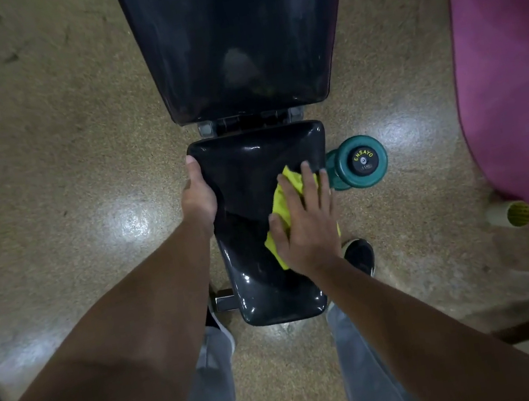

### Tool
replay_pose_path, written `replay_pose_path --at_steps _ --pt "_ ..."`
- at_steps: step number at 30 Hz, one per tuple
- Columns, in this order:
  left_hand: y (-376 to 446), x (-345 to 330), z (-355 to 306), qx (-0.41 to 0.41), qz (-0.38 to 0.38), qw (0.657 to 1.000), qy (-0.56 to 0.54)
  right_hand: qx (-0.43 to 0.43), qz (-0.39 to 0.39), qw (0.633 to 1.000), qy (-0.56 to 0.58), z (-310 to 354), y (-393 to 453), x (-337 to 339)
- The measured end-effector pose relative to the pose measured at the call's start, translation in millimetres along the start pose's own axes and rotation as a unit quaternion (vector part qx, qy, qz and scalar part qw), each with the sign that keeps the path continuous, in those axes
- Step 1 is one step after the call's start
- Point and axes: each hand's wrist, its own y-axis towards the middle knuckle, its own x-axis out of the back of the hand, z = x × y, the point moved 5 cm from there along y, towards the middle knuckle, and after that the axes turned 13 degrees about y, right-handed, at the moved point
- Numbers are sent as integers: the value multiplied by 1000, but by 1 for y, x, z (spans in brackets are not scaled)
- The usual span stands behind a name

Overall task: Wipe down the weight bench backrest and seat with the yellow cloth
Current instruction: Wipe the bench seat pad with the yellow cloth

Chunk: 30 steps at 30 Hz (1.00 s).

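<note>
The black padded seat [245,175] of the weight bench lies below me, with the wide black backrest [236,31] beyond it across a metal hinge. My right hand [304,221] lies flat with spread fingers on the yellow cloth [282,199], pressing it onto the seat's right side. My left hand [198,197] grips the seat's left edge, thumb along the side and fingers hidden under the pad. Most of the cloth is covered by my right hand.
A green dumbbell [359,162] lies on the speckled floor just right of the seat. A pink mat or pad [513,74] fills the right side. A yellow-ended roll [514,212] lies below it. My legs and shoes straddle the bench's near end.
</note>
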Motion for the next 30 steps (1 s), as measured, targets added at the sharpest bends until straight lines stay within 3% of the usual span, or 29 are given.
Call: replay_pose_path --at_steps 4,9,15,20,27,30 --pt "-6 -1 -5 0 1 1000 11 62 1 998 32 -17 -24 4" --pt "-16 -1 -8 4 -8 1000 16 -48 -28 997 56 -18 -7 7" --pt "-11 0 -7 2 -15 1000 6 59 -7 998 25 -14 -34 -1" --pt "-12 -2 -6 3 -7 1000 1 -34 -18 999 28 -13 1 6" --pt "-5 -2 -1 0 -2 1000 -12 71 -12 997 16 -12 -30 2" --pt "-8 -3 -1 5 -5 1000 -13 -1 -24 999 28 -13 -10 6"
